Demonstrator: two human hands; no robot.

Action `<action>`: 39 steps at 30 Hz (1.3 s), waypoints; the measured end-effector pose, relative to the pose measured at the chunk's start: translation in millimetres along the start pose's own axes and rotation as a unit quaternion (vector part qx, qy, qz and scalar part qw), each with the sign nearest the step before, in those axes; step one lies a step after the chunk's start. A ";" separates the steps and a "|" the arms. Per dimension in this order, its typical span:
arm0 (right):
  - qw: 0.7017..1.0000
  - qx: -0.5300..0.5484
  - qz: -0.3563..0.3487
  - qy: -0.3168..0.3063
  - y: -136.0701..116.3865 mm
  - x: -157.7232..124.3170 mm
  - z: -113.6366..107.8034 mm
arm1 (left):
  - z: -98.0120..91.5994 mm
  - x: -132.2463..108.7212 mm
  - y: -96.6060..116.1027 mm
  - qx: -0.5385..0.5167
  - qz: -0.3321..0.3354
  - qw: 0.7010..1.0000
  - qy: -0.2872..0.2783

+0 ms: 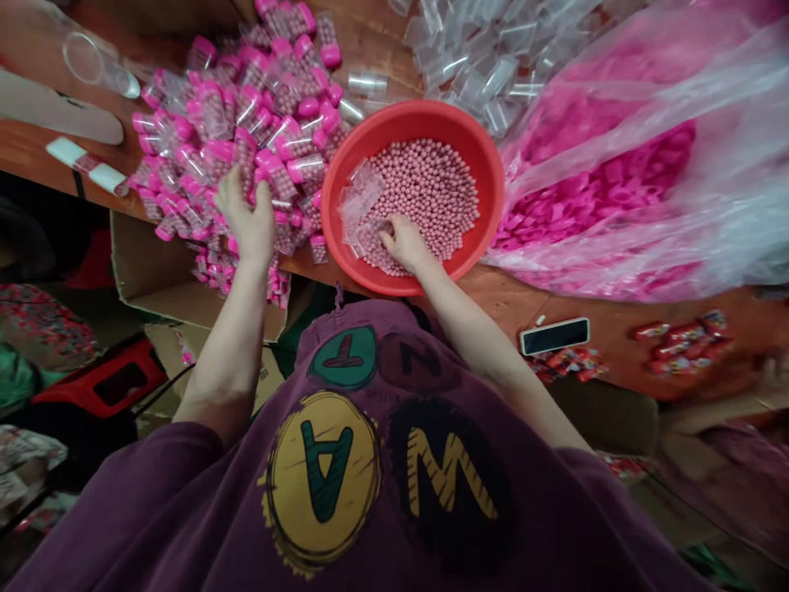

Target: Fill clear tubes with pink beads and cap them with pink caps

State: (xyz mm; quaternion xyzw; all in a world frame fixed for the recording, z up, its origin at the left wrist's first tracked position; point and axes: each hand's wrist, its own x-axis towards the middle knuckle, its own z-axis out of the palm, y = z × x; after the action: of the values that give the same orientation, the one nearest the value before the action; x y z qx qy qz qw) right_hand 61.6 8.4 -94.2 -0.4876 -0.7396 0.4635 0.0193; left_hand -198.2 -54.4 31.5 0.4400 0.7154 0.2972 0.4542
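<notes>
My left hand is over a heap of small clear bottles with pink caps, filled with pink beads. Its thumb and fingers are apart, and one bead-filled bottle lies just beyond the fingertips. My right hand reaches into a red plastic bowl. The fingers curl down at the pink beads, close beside several uncapped clear bottles along the bowl's left side. What those fingers pinch, if anything, is too small to make out.
Uncapped clear bottles are piled behind the bowl. At right, a clear plastic bag holds pink caps. A phone and red packets lie near the front edge. A cardboard box stands below the table at left.
</notes>
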 end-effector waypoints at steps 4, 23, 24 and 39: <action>0.988 0.148 0.033 -0.005 5.3 -4.0 -16.2 | 61.2 -4.6 12.7 0.126 0.073 0.986 -0.075; 0.929 0.035 0.193 0.313 101.4 -108.9 -127.2 | 219.7 55.9 14.2 0.291 0.091 0.932 -0.195; 0.928 0.005 0.215 0.306 110.1 -101.5 -134.2 | 226.2 53.5 13.7 0.272 0.089 0.937 -0.199; 0.918 0.109 0.206 0.322 132.2 -72.9 -128.1 | 156.4 20.6 35.9 -0.281 0.031 0.944 -0.169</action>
State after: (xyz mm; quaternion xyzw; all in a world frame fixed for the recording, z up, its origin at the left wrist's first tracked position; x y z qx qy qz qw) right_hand 254.3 52.5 -83.5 -0.7469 -0.5213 0.3529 0.2139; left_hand -46.9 -16.1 -11.1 0.3605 0.5014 0.4211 0.6643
